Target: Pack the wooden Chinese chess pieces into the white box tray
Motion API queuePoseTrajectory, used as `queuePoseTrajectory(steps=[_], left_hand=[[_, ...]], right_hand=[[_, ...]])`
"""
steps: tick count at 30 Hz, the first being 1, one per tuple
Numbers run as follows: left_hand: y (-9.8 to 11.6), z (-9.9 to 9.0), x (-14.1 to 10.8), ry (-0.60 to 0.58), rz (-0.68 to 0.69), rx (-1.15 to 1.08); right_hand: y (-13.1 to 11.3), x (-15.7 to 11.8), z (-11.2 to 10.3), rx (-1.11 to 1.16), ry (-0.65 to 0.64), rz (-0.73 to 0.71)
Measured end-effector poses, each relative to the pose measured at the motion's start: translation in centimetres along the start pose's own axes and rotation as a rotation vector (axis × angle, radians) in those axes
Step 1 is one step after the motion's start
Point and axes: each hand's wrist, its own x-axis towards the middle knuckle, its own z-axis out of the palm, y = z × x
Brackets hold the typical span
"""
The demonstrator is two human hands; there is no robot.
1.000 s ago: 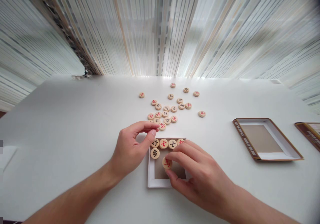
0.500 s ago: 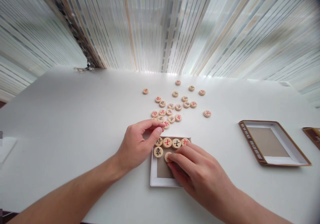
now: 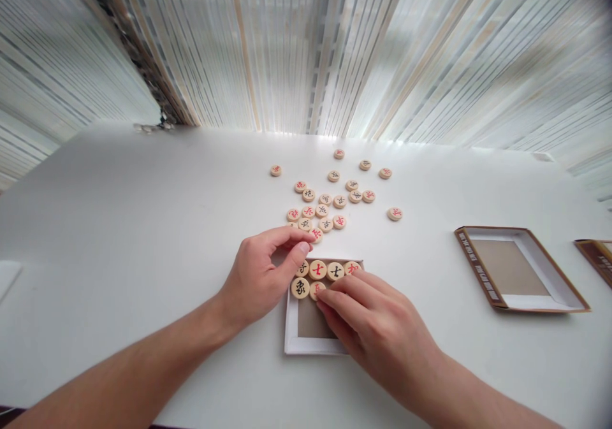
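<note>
A shallow white-walled box with a grey-brown bottom lies in front of me, xiangqi pieces inside. Along its far wall sits a row with a red-marked piece and a black-marked piece. Below the row's left end is a black elephant piece. Beside that one, my right hand pinches a red-marked xiangqi piece at its right edge. My left hand hovers over the box's far left corner, fingers curved and apart from the thumb, fingertips by a loose red-marked piece.
Several loose xiangqi pieces are scattered beyond the box on the white table. To the right lies a brown-edged box lid, with another brown box part at the frame's edge. Striped curtains hang behind the table.
The piece in my right hand has moved up and left, against the row and beside the black elephant piece; its red mark now shows. My left hand has stayed nearly still.
</note>
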Motion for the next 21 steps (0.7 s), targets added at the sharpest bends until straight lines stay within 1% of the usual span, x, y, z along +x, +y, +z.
queuePoseTrajectory(steps=[13,17,21], left_hand=[[-0.2,0.0,-0.1,0.009,-0.007,0.017],[-0.3,-0.2,-0.2,0.023,-0.018,0.019],[-0.4,-0.5,-0.2,0.046,-0.019,0.018]], right_hand=[[0.0,0.2,0.3,0.002,0.035,0.011],[0.0,0.2,-0.2,0.019,0.047,0.002],[0.4,0.4,-0.9,0.066,0.068,0.028]])
